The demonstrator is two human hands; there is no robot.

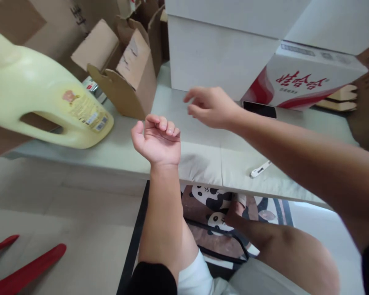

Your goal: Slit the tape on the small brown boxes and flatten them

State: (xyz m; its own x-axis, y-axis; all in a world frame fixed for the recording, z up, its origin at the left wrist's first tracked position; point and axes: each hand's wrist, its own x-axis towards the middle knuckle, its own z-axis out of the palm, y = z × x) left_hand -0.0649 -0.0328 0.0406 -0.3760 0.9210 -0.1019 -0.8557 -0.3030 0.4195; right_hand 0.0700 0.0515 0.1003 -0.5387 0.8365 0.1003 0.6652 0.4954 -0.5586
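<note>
My left hand (158,139) is raised palm-up over the near edge of a table covered in pale cloth (203,159), its fingers curled into a loose fist with nothing visible inside. My right hand (210,107) reaches across farther back, fingers loosely bent and apart, holding nothing. It hovers above the cloth just left of a dark phone-like slab (259,109). A large pale yellow jug with a handle (43,102) lies on its side at the left, about a hand's width from my left hand.
Open cardboard boxes (126,69) stand behind the jug. A big white box (221,53) and a red-and-white carton (307,78) sit at the back. A small white stick-like object (260,169) lies near the front edge. Red plastic parts (24,270) are on the floor.
</note>
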